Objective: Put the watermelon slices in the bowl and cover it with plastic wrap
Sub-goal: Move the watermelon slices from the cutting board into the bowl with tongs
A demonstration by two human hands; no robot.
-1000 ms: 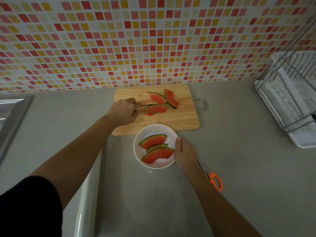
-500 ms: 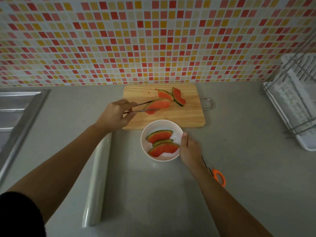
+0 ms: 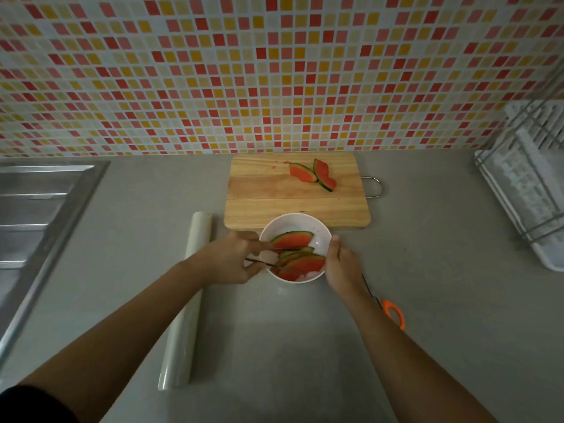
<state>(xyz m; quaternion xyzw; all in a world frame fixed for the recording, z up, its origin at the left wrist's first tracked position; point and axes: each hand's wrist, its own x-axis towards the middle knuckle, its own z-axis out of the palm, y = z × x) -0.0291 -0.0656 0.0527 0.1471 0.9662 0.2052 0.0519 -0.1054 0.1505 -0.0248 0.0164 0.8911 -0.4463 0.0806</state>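
Two slices (image 3: 314, 175) left on the board (image 3: 274, 203), beyond my left grip (image 3: 235, 261), whose tongs (image 3: 262, 263) just carried one into the bowl (image 3: 323, 236); right grip (image 3: 341, 264) steadies its rim. Wrap roll (image 3: 186, 300) waits.

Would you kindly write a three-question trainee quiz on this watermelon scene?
1. How many watermelon slices remain on the cutting board?
2. True or false: the right hand steadies the white bowl.
3. What lies left of the bowl: A) plastic wrap roll, B) scissors, C) dish rack?

Key: 1) two; 2) true; 3) A. The left hand holds a thin utensil over the bowl.
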